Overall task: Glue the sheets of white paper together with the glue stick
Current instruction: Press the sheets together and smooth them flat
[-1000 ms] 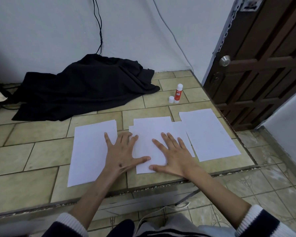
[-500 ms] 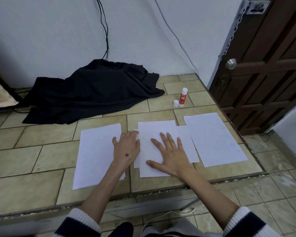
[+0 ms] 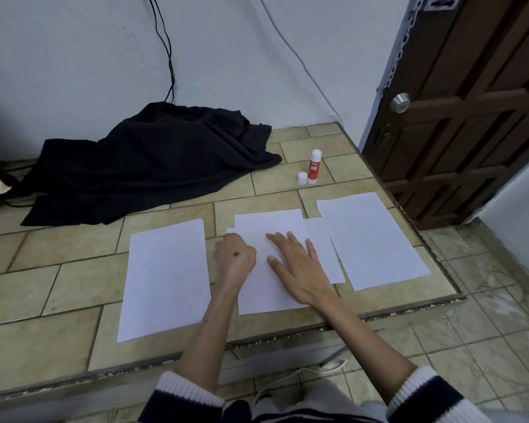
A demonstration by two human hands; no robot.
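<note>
Tiled platform, black cloth and door beside a pale wall

A crumpled black cloth (image 3: 153, 166) lies on the beige tiled platform (image 3: 58, 270) against the wall (image 3: 74, 56), where 2 dark cables (image 3: 165, 50) hang down to it and 1 pale cable (image 3: 300, 62) runs aslant. At right stands a brown panelled door (image 3: 471, 102) with a round metal knob (image 3: 399, 102); patterned floor tiles (image 3: 486, 331) lie below the platform's edge.

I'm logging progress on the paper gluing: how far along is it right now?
Done: overlapped middle sheets look joined. In hand: right hand lies flat on them; left hand, fingers curled, presses their left edge. Left: the left sheet and right sheet lie loose; glue stick stands uncapped beside its cap.
</note>
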